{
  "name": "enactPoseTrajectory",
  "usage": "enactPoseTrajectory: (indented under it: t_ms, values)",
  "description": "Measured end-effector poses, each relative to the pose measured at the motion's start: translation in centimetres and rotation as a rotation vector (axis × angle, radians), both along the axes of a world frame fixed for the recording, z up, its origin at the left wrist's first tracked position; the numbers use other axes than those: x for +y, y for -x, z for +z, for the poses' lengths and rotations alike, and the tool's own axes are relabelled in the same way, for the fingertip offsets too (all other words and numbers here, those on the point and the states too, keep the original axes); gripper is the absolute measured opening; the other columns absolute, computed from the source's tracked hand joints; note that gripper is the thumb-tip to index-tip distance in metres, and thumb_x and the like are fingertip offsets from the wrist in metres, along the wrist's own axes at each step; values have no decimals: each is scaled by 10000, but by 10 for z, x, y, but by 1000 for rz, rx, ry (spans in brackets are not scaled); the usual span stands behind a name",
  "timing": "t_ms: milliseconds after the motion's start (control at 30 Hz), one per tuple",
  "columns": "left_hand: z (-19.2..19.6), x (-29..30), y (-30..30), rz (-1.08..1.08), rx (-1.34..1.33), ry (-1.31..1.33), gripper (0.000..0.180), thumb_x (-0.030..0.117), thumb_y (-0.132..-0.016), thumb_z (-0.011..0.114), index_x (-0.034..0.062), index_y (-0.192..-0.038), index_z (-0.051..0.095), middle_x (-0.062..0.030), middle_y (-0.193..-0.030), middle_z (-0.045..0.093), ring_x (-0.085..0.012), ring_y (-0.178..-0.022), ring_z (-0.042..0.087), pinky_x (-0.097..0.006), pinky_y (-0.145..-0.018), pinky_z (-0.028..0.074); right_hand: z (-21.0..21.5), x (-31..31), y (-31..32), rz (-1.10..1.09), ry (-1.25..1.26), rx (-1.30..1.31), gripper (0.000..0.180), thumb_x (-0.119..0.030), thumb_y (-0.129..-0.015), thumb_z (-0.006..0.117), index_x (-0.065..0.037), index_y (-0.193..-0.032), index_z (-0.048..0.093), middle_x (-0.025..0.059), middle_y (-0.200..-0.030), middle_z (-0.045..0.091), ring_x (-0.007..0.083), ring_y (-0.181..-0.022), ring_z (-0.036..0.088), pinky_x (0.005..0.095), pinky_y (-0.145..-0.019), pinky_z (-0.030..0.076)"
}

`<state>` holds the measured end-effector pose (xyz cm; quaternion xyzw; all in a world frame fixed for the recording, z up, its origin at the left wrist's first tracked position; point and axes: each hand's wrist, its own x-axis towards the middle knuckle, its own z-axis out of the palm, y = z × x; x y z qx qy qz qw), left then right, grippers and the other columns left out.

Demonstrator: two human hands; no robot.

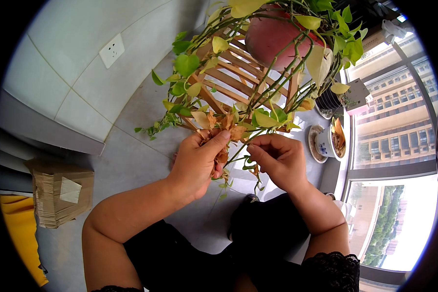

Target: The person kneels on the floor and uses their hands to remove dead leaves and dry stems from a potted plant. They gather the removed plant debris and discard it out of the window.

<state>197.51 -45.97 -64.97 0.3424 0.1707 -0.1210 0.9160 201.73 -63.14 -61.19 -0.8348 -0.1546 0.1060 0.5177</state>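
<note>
Near windows (396,170), plant (187,64) over grey tiles (136,165)

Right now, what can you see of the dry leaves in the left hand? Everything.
The dry leaves form a loose, crumpled bunch: orange-brown, papery-looking, edges curled. The left hand grips them between thumb and fingers; some stick out beyond the thumb, others show below it. They sit against the trailing green plant. Whether any are attached to it, I can't tell.

vines (265,119) over rack (234,74), box (58,204) l., window (392,170) r.
</note>
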Motion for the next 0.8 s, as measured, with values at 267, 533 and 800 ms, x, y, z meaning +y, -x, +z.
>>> enactPoseTrajectory:
  t_ms: [267,533,800]
  values:
    - [5,-5,-1,-51,47,-59,168,235,-904,595,91,-852,525,14,-618,481,-72,-480,424,-222,-420,311,11,-4,-5,257,284,-1084,187,25,-703,679,-21,-879,636,90,-769,638,217,-597,613,281,-500,498]
    - [15,-3,-1,-132,38,127,151,235,-904,593,103,-855,538,16,-632,496,-88,-514,429,-227,-433,305,17,3,-2,219,211,-904,185,-2,-692,752,-30,-860,679,77,-727,607,188,-559,587,269,-483,470]
    - [14,0,-6,-402,204,325,238,300,-931,507,108,-796,544,7,-666,509,-117,-525,452,-242,-431,308,33,0,6,451,583,-1166,259,-105,-601,641,-33,-850,642,84,-847,560,145,-631,553,240,-400,393]
